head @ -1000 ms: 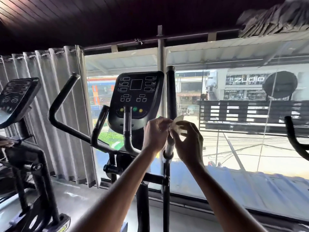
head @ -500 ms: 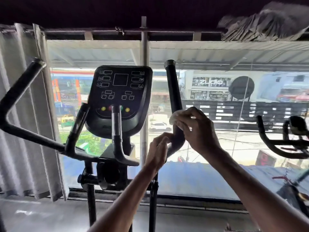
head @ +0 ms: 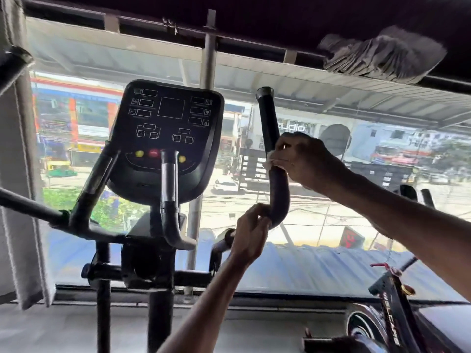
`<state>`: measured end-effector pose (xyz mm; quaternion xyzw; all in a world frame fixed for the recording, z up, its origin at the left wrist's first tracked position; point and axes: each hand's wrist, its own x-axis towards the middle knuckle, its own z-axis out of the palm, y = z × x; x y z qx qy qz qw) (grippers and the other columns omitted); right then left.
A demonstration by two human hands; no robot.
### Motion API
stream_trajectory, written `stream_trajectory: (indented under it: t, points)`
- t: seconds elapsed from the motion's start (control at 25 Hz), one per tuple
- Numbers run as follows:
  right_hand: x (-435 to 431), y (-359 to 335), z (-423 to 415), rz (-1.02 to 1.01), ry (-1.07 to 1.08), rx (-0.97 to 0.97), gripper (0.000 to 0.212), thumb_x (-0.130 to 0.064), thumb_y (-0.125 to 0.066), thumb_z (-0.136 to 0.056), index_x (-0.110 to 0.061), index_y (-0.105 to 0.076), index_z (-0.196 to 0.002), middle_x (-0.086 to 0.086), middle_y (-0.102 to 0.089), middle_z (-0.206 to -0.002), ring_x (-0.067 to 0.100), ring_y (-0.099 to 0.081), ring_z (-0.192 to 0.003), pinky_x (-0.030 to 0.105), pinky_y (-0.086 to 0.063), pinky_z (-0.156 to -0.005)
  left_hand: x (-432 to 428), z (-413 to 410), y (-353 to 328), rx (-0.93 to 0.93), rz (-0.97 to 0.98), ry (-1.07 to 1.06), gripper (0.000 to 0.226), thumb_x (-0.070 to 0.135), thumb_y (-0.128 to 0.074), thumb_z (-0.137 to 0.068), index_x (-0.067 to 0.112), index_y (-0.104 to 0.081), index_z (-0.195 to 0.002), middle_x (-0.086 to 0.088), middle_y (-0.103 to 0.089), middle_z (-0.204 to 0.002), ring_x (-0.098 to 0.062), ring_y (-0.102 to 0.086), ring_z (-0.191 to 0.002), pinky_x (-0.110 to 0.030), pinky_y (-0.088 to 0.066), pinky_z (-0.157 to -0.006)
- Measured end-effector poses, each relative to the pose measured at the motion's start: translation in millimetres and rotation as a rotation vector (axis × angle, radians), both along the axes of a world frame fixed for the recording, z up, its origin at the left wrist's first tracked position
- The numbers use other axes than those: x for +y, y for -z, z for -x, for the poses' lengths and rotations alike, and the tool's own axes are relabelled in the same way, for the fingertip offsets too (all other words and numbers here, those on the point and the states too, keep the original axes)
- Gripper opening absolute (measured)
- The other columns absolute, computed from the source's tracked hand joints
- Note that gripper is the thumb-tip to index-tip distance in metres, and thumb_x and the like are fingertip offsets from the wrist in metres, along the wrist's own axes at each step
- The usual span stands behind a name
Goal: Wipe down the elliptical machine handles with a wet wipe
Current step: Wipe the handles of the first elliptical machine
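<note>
Strong backlight, dim interior.
Daylight poured through the window [head: 382,118] from 9 to 3 o'clock, washing the street [head: 318,215] pale and leaving the console [head: 165,138], the handle [head: 279,197] and the ceiling [head: 254,11] at 12 o'clock near black. The left hand [head: 251,233] and right hand [head: 305,159] showed in soft shade. Wide-angle bending curved the rail [head: 249,45] at 12 o'clock; the curtain [head: 15,200] at 9 o'clock was blurred.

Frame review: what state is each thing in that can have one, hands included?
Black curved elliptical handle: upright, gripped by both hands.
White wet wipe: crumpled, pressed to that handle.
Right hand: curled round the wipe and handle.
Left hand: grips the handle's lower bend.
Black console: screen dark.
Grey curtain: drawn aside, left.
</note>
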<state>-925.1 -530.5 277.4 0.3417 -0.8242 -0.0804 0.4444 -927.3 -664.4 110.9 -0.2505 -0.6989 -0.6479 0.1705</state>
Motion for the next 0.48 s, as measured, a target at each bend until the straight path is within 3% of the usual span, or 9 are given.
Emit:
stream_trajectory:
  t: [0.2, 0.36, 0.48]
  points:
    - [-6, 25, -7, -0.483, -0.026, -0.204, 0.018, 0.000, -0.078, -0.076, -0.016, -0.074, -0.068, -0.002, -0.062, -0.081, 0.016, -0.061, -0.076, 0.020, -0.042, -0.068, -4, -2, 10, 0.065, 0.021, -0.010, 0.017, 0.025, -0.049, -0.074, 0.020, -0.061, -0.085, 0.008, -0.059, -0.076, -0.005, -0.049, -0.070, -0.029, -0.040, -0.064]
    - [-28, -6, 0, -0.456, 0.279, -0.309, 0.013, -0.004, -0.070, -0.084, -0.017, -0.074, -0.083, 0.003, -0.064, -0.090, 0.023, -0.062, -0.086, 0.032, -0.051, -0.076, 0, -6, 4, 0.006, 0.012, -0.044, 0.020, 0.022, -0.049, -0.075, 0.025, -0.065, -0.088, 0.012, -0.060, -0.075, -0.008, -0.051, -0.073, -0.032, -0.041, -0.067]
    - [-49, -30, 15, -0.704, 0.437, -0.449, 0.018, -0.010, -0.069, -0.083, -0.023, -0.070, -0.070, -0.005, -0.069, -0.080, 0.010, -0.063, -0.075, 0.025, -0.052, -0.070, -1, -5, 4, -0.025, -0.024, -0.065, 0.029, 0.023, -0.048, -0.076, 0.022, -0.071, -0.092, 0.010, -0.069, -0.078, -0.014, -0.061, -0.079, -0.035, -0.049, -0.072]
